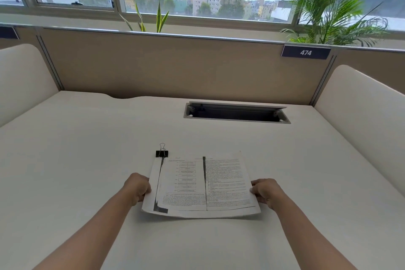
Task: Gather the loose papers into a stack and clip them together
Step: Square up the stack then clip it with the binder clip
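Note:
A stack of printed papers (pixel 201 184) lies in the middle of the white desk (pixel 87 160), its near edge lifted a little off the surface. A black binder clip (pixel 162 152) with silver wire handles sits at the stack's far left corner; whether it bites the sheets I cannot tell. My left hand (pixel 138 188) grips the stack's left edge, fingers curled under it. At the opposite edge my right hand (pixel 265 190) holds the papers the same way.
An open cable slot (pixel 236 113) is set into the desk at the back right. Beige partition walls (pixel 175 66) close off the far side and both flanks. Plants stand behind the partition by the window.

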### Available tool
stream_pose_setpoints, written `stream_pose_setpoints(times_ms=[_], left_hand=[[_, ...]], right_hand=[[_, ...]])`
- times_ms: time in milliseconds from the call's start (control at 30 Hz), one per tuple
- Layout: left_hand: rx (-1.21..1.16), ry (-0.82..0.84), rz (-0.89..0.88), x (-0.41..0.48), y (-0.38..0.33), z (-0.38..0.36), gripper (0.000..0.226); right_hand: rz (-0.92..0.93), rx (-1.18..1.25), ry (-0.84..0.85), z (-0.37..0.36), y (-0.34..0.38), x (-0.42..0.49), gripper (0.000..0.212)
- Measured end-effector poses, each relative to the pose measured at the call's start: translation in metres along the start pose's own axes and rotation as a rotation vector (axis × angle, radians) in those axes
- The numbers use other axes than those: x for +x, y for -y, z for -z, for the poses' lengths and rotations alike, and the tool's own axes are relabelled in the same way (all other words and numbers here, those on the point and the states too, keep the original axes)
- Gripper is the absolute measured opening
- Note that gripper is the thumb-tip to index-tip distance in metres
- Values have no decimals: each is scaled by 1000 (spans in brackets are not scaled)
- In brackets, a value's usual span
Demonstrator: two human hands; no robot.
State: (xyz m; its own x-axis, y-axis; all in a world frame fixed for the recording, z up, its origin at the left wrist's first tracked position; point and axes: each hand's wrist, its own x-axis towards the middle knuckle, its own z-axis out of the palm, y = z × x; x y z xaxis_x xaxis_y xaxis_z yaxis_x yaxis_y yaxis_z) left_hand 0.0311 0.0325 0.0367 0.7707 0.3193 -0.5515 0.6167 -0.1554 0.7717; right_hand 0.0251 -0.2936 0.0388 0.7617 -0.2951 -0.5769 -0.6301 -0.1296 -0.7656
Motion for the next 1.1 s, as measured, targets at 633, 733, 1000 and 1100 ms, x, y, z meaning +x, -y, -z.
stream_pose_setpoints(times_ms=[633, 733, 1000, 1100], left_hand=[[-17, -96, -211, 34, -47, 69, 43], [-22, -99, -241, 55, -59, 103, 43], [6, -135, -297, 145, -93, 233, 42], [26, -158, -297, 184, -99, 286, 42]], right_hand=[[155, 160, 75, -49, 58, 13, 37], [172, 179, 110, -86, 84, 12, 35], [196, 271, 128, -230, 148, 12, 36], [204, 301, 134, -293, 171, 13, 37]])
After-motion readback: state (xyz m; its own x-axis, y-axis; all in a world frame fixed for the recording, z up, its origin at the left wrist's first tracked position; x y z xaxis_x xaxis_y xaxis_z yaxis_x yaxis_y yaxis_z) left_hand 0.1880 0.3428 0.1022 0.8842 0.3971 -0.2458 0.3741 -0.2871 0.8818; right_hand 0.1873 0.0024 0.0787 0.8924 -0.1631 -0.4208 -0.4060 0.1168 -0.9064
